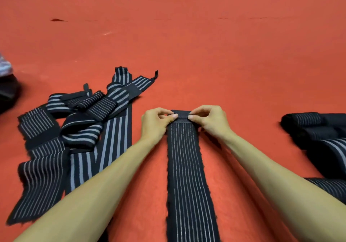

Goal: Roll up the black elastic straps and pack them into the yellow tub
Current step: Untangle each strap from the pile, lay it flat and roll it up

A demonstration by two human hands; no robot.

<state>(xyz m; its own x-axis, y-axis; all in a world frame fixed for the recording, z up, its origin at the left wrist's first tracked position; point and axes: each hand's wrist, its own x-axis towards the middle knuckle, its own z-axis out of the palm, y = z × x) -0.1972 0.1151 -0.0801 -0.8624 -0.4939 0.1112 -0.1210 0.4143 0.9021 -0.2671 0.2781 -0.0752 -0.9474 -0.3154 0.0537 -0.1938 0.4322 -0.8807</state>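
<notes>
Between the left hand (155, 122) and right hand (208, 120), the far end of a black strap (187, 166) is pinched by both sets of fingertips, its length lying flat on the red table (206, 54). Rolling looks just begun; next comes turning it tight and even toward the person. No yellow tub shows.

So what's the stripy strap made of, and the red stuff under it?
The strap looks like woven elastic cloth, matte black with thin pale lines and fuzzy edges. Its far end, pinched by the left hand and right hand, is a plain dark patch, maybe hook-and-loop. The red surface looks like felt or thin carpet: dull, no shine, faint scuffs.
</notes>
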